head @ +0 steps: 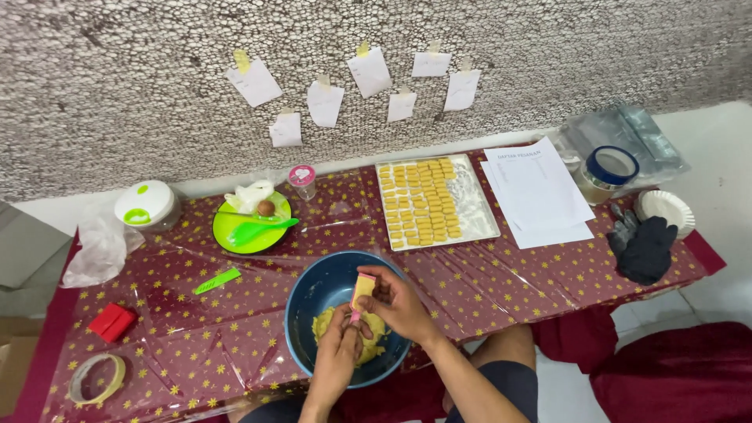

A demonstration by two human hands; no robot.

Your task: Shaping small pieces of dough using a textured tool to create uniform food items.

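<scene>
Head view, both hands' grip closed on yellow mould (363, 291), upright, above blue bowl (313, 291).

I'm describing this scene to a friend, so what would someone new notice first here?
First, the two hands, the left hand and the right hand, meeting over a blue bowl of yellow dough at the near table edge, holding a small pale yellow mould. Behind it, a white tray carries neat rows of yellow dough pieces. To the left sits a bright green plate.

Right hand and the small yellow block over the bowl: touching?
Touching. The head view shows the right hand with its fingers wrapped on the yellow block above the blue bowl.
</scene>
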